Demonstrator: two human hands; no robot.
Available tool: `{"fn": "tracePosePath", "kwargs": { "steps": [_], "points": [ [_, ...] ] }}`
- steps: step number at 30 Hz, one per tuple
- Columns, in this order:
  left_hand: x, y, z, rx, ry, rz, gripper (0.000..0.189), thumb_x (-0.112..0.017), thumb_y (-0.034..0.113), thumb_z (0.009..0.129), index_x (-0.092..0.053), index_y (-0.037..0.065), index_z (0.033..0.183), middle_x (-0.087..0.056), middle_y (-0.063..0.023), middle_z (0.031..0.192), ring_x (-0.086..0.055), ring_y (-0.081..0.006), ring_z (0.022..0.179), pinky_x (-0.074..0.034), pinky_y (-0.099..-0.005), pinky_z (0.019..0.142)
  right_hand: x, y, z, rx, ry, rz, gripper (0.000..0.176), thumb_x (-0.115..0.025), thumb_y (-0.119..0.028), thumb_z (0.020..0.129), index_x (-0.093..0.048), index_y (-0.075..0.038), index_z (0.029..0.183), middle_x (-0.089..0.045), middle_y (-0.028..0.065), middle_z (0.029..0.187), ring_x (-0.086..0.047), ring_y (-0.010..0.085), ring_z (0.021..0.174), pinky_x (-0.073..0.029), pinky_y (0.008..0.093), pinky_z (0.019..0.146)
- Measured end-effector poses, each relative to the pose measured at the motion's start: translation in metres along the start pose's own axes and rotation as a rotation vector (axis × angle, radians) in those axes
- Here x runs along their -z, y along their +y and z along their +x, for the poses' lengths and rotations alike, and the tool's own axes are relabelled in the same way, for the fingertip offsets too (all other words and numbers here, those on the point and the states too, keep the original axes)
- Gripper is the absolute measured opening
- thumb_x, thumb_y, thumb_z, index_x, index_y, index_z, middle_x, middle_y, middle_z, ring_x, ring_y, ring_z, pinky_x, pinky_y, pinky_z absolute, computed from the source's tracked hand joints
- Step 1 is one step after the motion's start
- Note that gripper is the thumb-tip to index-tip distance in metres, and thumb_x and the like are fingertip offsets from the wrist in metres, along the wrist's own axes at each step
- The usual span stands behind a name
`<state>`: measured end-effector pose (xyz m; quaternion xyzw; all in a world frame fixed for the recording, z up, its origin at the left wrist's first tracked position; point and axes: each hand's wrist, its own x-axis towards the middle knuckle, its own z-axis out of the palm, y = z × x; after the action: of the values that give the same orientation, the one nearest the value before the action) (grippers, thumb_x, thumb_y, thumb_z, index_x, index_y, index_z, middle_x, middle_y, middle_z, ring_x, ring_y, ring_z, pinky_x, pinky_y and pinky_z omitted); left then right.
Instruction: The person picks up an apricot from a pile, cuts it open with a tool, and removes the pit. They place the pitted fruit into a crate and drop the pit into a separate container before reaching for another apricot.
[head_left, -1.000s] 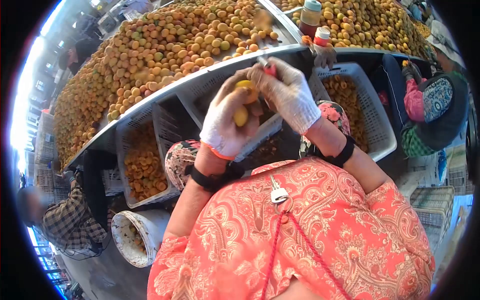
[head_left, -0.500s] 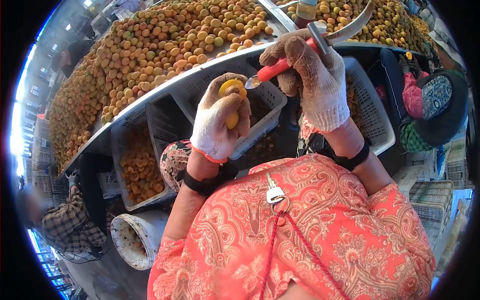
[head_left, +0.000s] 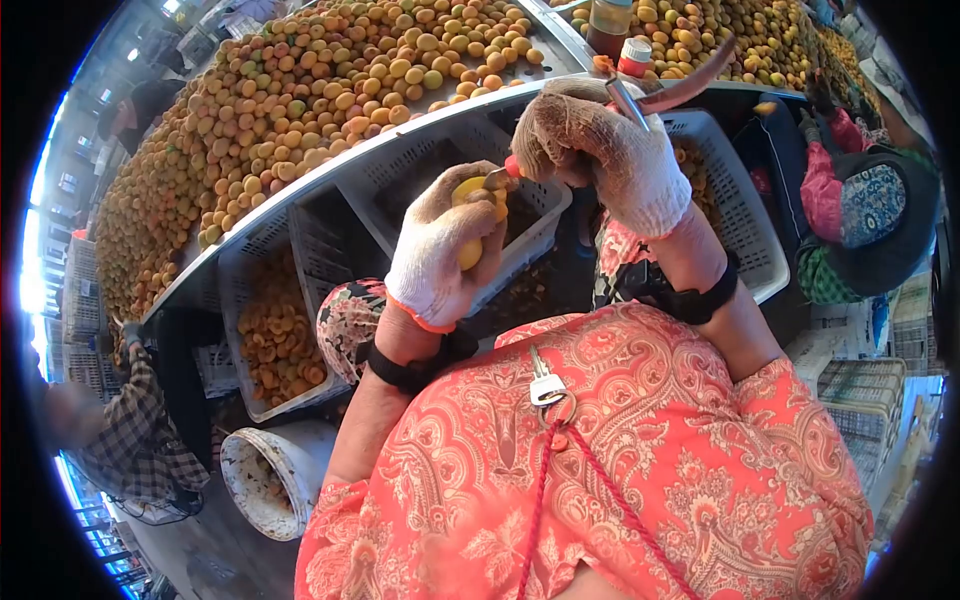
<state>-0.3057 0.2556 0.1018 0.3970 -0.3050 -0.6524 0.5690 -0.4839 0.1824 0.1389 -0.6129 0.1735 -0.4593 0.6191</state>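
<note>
My left hand, in a white and brown-stained glove, is closed around a yellow-orange apricot that shows between the fingers. My right hand, gloved the same way, grips a red-handled tool whose metal tip touches the fruit's top. A curved blade with a metal piece sticks out above the right hand; its lower part is hidden by the glove. Both hands are above the crates, near the table's edge.
Whole apricots are heaped on the metal table. Under its edge stand crates, one with apricot halves. A white bucket is at lower left. One person sits left, another right. A red-capped bottle stands on the table.
My right hand has moved slightly left and turned, bringing the tool's tip onto the fruit. The curved blade has tilted. At the left, the person's arm has reached up toward the table.
</note>
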Motion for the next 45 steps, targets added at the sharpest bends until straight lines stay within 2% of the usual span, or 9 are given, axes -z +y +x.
{"fn": "tracePosePath", "kwargs": {
  "steps": [11,16,22,26,30,34,36,40,45],
  "points": [
    [-0.008,-0.007,0.002,-0.09,0.06,-0.017,0.028,-0.06,0.01,0.087,-0.059,0.001,0.113,-0.057,-0.0037,0.076,-0.047,-0.0075,0.051,-0.035,-0.0206,0.045,-0.002,0.027,-0.001,-0.27,0.21,0.473,0.036,-0.054,-0.033,0.098,-0.045,-0.015,0.068,-0.05,0.0001,0.067,-0.033,0.0089,0.048,-0.024,0.0238,0.044],
    [0.038,-0.035,0.062,-0.705,0.1,0.876,0.022,-0.065,0.018,0.092,-0.062,0.003,0.109,-0.067,-0.0072,0.081,-0.066,-0.02,0.066,-0.052,-0.0309,0.059,0.001,0.063,0.004,-0.301,0.484,0.579,0.037,-0.055,-0.037,0.097,-0.043,-0.017,0.067,-0.055,0.0025,0.068,-0.034,0.0113,0.042,-0.022,0.027,0.038],
    [0.119,0.006,0.081,-0.341,0.507,1.575,0.021,-0.063,0.025,0.083,-0.07,0.008,0.094,-0.071,-0.0206,0.095,-0.068,-0.0402,0.091,-0.055,-0.0457,0.081,0.03,0.101,0.017,-0.391,0.658,-0.093,0.02,-0.069,-0.023,0.09,-0.062,-0.008,0.079,-0.061,0.0036,0.067,-0.049,0.0084,0.047,-0.036,0.0243,0.041],
    [0.186,0.034,0.036,-0.364,0.646,1.16,0.022,-0.066,0.02,0.088,-0.07,0.006,0.105,-0.072,-0.0136,0.088,-0.067,-0.0177,0.079,-0.053,-0.0329,0.074,0.041,0.112,-0.004,-0.466,0.575,-0.212,0.009,-0.07,-0.012,0.085,-0.063,-0.008,0.082,-0.059,0.0023,0.066,-0.053,0.0105,0.052,-0.041,0.0256,0.048],
    [0.312,0.056,-0.028,-0.295,0.89,1.242,0.03,-0.07,0.023,0.088,-0.067,0.002,0.109,-0.072,-0.0115,0.093,-0.065,-0.0153,0.081,-0.052,-0.0289,0.076,0.048,0.112,-0.007,-0.542,0.617,-0.112,0.007,-0.07,-0.006,0.084,-0.063,-0.007,0.087,-0.061,0.0037,0.067,-0.055,0.0117,0.053,-0.043,0.0259,0.047],
    [0.364,0.099,-0.072,0.116,1.25,1.726,0.052,-0.069,0.04,0.088,-0.061,-0.002,0.118,-0.07,-0.0236,0.105,-0.068,-0.0363,0.096,-0.052,-0.0404,0.085,0.055,0.132,-0.007,-0.625,0.581,-0.024,0.012,-0.069,-0.001,0.083,-0.062,-0.005,0.091,-0.062,0.0068,0.069,-0.058,0.013,0.054,-0.045,0.0274,0.046],
    [0.365,0.131,-0.065,0.017,1.287,1.814,0.055,-0.066,0.045,0.089,-0.062,-0.002,0.116,-0.069,-0.025,0.109,-0.065,-0.0418,0.103,-0.05,-0.045,0.088,0.057,0.135,-0.005,-0.638,0.531,0.004,0.011,-0.067,-0.002,0.084,-0.061,-0.005,0.093,-0.063,0.0082,0.07,-0.058,0.0128,0.052,-0.044,0.0275,0.046],
    [0.252,0.164,0.028,-0.449,0.881,1.335,0.037,-0.063,0.023,0.093,-0.063,-0.003,0.119,-0.07,-0.0125,0.104,-0.064,-0.0195,0.093,-0.049,-0.032,0.087,0.059,0.144,0.0,-0.655,0.453,-0.042,0.009,-0.064,-0.006,0.089,-0.06,-0.005,0.097,-0.065,0.0088,0.075,-0.056,0.0121,0.049,-0.043,0.0268,0.045],
    [0.132,0.103,0.177,-0.252,0.184,1.46,0.037,-0.063,0.01,0.09,-0.064,0.001,0.125,-0.068,-0.011,0.12,-0.064,-0.0167,0.107,-0.049,-0.0283,0.095,0.068,0.159,0.0,-0.595,0.461,0.087,0.012,-0.057,-0.013,0.097,-0.054,-0.005,0.105,-0.069,0.0112,0.084,-0.056,0.0091,0.047,-0.042,0.0236,0.042]
  ]
}}
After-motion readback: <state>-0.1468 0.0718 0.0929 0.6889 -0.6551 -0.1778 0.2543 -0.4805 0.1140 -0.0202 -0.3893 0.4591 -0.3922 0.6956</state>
